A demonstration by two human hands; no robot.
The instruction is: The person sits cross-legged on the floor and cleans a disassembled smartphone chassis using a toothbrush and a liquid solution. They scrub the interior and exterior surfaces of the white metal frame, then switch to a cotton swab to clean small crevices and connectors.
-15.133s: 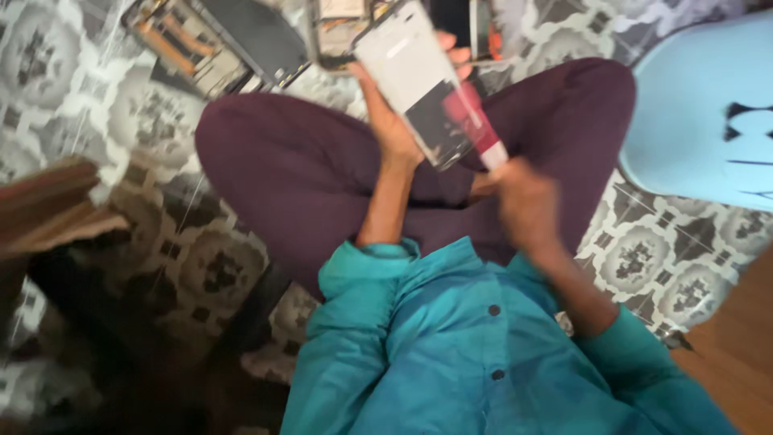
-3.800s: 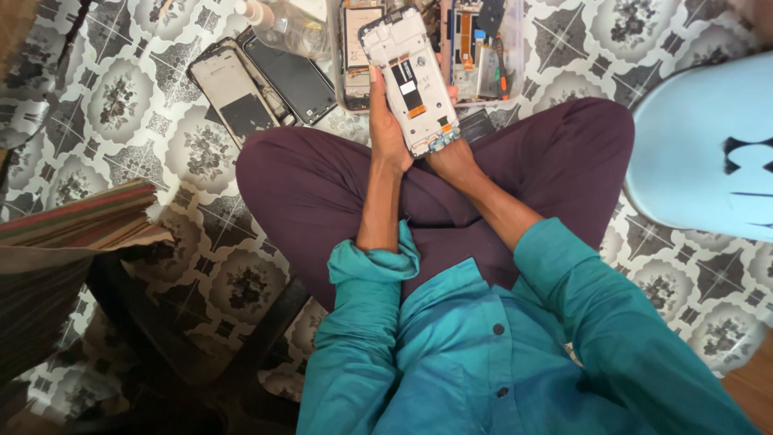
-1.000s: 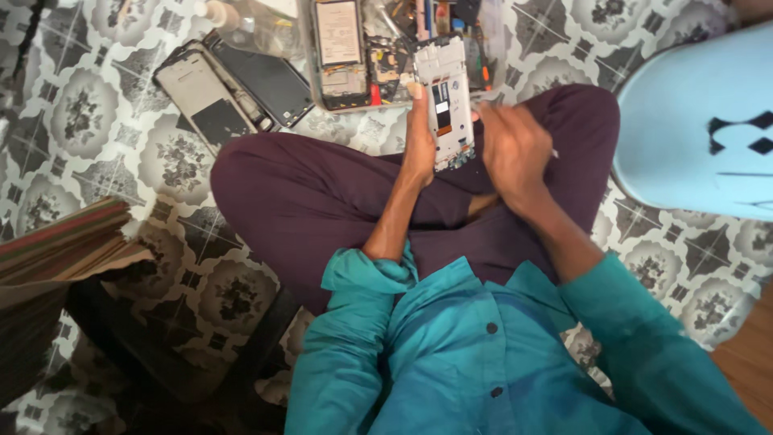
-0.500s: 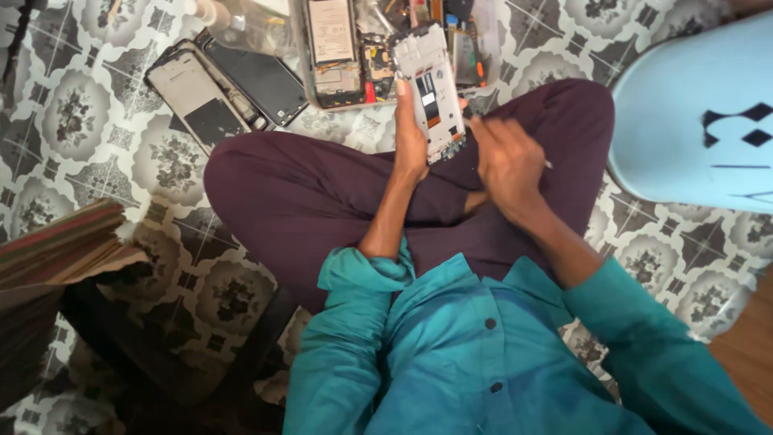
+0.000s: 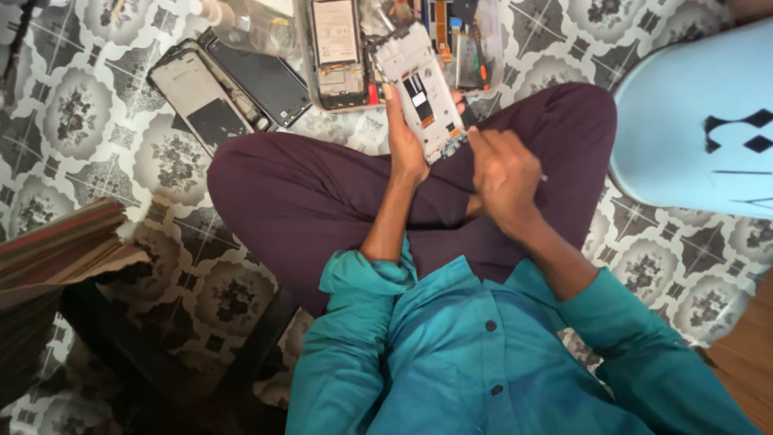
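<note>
Person seated cross-legged on patterned tile floor. Left hand grips an opened phone frame, white inner side up, held above the knees at about 12 o'clock from the lap. Right hand closed around a thin tool, only its end showing; fingertips touch the frame's lower end.

At 11 o'clock of the frame, a second opened phone lies flat. Farther out at 10 o'clock, a dark screen panel beside a pale back cover. Light-blue stool at 3 o'clock. Striped cloth at 8 o'clock.
</note>
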